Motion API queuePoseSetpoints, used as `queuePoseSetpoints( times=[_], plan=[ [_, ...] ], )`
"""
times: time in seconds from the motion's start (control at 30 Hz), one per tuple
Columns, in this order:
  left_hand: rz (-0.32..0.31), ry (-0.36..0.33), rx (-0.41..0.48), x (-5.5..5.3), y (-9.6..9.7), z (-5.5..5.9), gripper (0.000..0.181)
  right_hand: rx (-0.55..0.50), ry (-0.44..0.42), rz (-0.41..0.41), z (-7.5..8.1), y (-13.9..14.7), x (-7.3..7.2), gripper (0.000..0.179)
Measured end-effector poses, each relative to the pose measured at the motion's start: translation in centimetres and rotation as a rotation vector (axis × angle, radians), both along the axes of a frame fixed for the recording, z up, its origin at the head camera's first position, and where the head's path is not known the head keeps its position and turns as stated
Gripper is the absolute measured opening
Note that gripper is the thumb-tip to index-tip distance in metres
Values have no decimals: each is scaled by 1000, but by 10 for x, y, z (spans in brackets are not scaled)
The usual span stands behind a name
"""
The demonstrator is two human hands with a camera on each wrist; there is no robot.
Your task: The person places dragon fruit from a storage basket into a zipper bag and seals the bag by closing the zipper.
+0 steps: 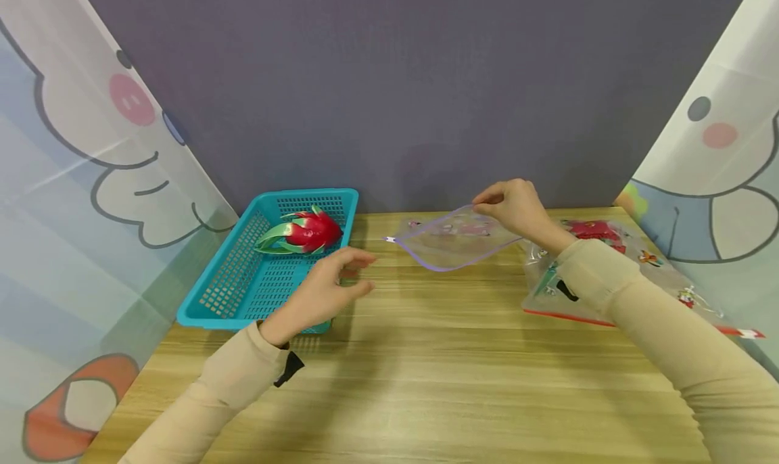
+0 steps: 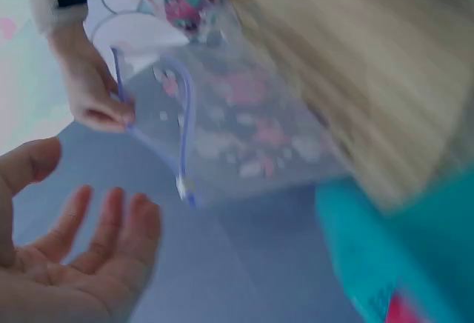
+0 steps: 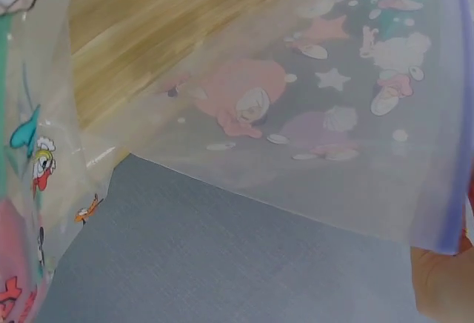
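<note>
My right hand (image 1: 514,207) pinches the far rim of a clear zip bag (image 1: 462,230) with a purple edge and a white slider. The bag's mouth gapes open above the table. In the right wrist view the bag (image 3: 326,115) shows pink and white printed figures, with part of the hand (image 3: 444,278) at its purple edge. My left hand (image 1: 325,288) hovers by the basket's right side, fingers spread and holding nothing. The left wrist view shows that hand (image 2: 89,264) apart from the bag. A red dragon fruit (image 1: 313,233) with green tips lies in the blue basket (image 1: 203,302).
A second clear bag (image 1: 645,295) with a red zip edge lies at the right, under my right forearm, with red and green things inside. A grey wall (image 1: 402,99) stands behind the wooden table (image 1: 438,376). Cartoon-printed curtains (image 1: 724,180) hang at both sides.
</note>
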State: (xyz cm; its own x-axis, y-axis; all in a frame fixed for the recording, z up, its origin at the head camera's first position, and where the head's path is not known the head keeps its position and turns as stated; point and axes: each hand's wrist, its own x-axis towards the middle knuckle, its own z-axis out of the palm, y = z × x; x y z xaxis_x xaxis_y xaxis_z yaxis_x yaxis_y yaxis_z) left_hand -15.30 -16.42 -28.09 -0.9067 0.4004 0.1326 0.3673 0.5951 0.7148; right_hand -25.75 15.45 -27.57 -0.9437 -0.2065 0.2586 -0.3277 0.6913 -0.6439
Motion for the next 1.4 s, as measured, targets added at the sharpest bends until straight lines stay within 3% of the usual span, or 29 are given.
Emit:
queuePoseSetpoints(
  times=[0.13, 0.3, 0.53, 0.77, 0.93, 1.03, 1.33, 1.4],
  plan=[
    [-9, 62, 34, -12, -21, 14, 31, -46, -13, 13, -4, -1, -1, 15],
    [30, 112, 2, -42, -54, 20, 27, -66, -31, 33, -8, -2, -1, 17],
    [63, 212, -217, -96, -99, 20, 25, -60, -48, 33, -11, -2, -1, 19],
    [126, 267, -428, -129, -134, 6, 26, -56, -43, 52, -15, -5, 0, 17],
    [163, 236, -558, -145, -148, -5, 38, -38, 5, 62, -13, -5, 0, 17],
    [170, 196, -587, -155, -152, -14, 49, -40, 15, 73, -13, -5, -1, 16],
    [189, 36, -683, -177, -146, -47, 92, -42, 3, 81, -17, -6, 1, 14],
    [184, 30, -696, -179, -144, -51, 97, -43, 7, 80, -17, -7, 2, 14]
  ],
)
